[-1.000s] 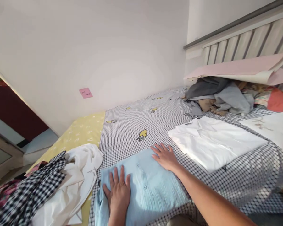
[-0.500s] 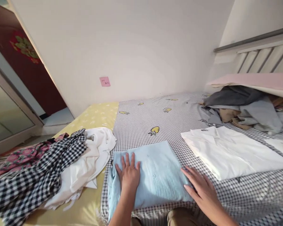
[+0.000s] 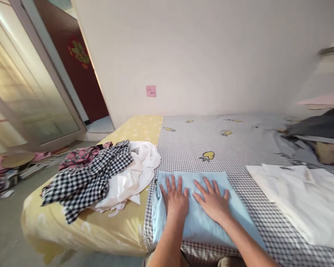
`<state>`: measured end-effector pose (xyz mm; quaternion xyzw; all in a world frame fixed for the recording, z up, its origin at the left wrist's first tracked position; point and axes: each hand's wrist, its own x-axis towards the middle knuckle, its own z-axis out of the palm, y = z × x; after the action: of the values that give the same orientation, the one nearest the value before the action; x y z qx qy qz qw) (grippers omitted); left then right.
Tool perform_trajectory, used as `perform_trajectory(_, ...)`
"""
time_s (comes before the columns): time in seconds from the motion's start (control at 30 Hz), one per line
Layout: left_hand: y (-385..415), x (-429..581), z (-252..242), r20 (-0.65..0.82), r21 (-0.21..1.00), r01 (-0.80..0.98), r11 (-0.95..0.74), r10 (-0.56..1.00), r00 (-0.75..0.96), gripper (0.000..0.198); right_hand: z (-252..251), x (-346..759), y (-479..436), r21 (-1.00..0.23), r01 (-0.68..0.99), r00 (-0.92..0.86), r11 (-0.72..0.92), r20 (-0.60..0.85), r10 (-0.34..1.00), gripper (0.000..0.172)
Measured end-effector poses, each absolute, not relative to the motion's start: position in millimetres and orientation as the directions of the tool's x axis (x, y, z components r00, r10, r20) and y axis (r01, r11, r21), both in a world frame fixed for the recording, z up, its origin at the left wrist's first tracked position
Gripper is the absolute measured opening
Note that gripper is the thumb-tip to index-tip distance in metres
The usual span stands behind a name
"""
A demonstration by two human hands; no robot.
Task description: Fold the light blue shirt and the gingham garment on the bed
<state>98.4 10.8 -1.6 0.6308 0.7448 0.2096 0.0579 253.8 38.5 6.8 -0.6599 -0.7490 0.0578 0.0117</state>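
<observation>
A light blue shirt (image 3: 197, 231) lies folded into a rough rectangle on the checked bedsheet (image 3: 183, 148), close to the front of the bed. Flat on its left part rests my left hand (image 3: 176, 198), fingers spread. My right hand (image 3: 213, 202) also lies on the cloth with spread fingers, right of the middle. Both palms touch the fabric and neither grips it. The forearms cover some of the shirt's front. To the right, apart from it, a folded white shirt (image 3: 300, 204) lies on the sheet.
A loose heap holds a black-and-white checked garment (image 3: 91, 178), white clothing (image 3: 130, 181) and a pink-patterned cloth (image 3: 80, 157) on the yellow sheet (image 3: 122, 230). Dark and grey clothes (image 3: 320, 128) are piled at the far right. The wall (image 3: 200, 55) bounds the bed's back.
My right hand has moved left from the blue shirt's right edge onto its top. My left hand stays on the shirt. The view has turned left, showing more floor.
</observation>
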Motion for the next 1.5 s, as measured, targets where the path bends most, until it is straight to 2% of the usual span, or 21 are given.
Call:
perform_trajectory(0.13,11,101,0,0.199,0.479,0.871,0.109,0.953,-0.228,0.056,-10,259,43,-0.038,0.99,-0.137,0.134,-0.075,0.988,0.059)
perform_trajectory(0.2,5,101,8,0.179,0.607,0.79,0.086,0.954,-0.241,0.055,-11,261,43,-0.029,0.99,-0.143,0.141,-0.07,0.987,0.059)
perform_trajectory(0.3,-21,100,20,0.163,0.796,0.605,0.005,0.961,-0.223,0.039,-13,263,43,-0.029,0.988,-0.15,0.149,-0.043,0.988,0.06)
perform_trajectory(0.4,-66,90,11,0.173,0.872,0.488,-0.049,0.962,-0.212,0.043,-17,264,44,-0.031,0.988,-0.15,0.149,-0.023,0.988,0.061)
perform_trajectory(0.43,-83,84,2,0.166,0.897,0.44,-0.04,0.953,-0.252,0.047,-18,264,44,-0.032,0.988,-0.149,0.149,-0.022,0.989,0.061)
perform_trajectory(0.53,-121,57,-29,0.107,0.97,0.235,0.061,0.763,-0.638,0.052,-20,266,45,-0.054,0.986,-0.156,0.155,-0.014,0.988,0.063)
perform_trajectory(0.57,-128,47,-35,0.072,0.974,0.2,0.108,0.686,-0.724,0.055,-21,266,45,-0.066,0.985,-0.16,0.16,-0.007,0.987,0.063)
perform_trajectory(0.63,-133,31,-38,0.041,0.962,0.203,0.185,0.633,-0.773,0.058,-22,267,46,-0.086,0.982,-0.17,0.17,0.01,0.985,0.064)
perform_trajectory(0.87,-115,32,9,0.078,0.838,0.481,0.257,0.817,-0.571,0.047,-22,264,45,-0.122,0.979,-0.16,0.162,0.029,0.987,0.067)
perform_trajectory(1.03,-114,32,9,0.01,0.833,0.428,0.351,0.764,-0.645,0.044,-16,262,43,-0.14,0.977,-0.164,0.162,-0.001,0.986,0.068)
perform_trajectory(1.23,-112,28,9,-0.083,0.807,0.46,0.371,0.842,-0.533,0.048,-17,260,43,-0.149,0.977,-0.156,0.155,0.007,0.988,0.067)
perform_trajectory(1.33,-103,29,9,-0.071,0.79,0.467,0.396,0.817,-0.572,0.035,-15,259,42,-0.158,0.976,-0.151,0.15,0.006,0.989,0.065)
perform_trajectory(1.5,-97,26,10,-0.005,0.766,0.506,0.396,0.79,-0.613,0.039,-13,258,41,-0.165,0.973,-0.156,0.161,0.043,0.987,0.064)
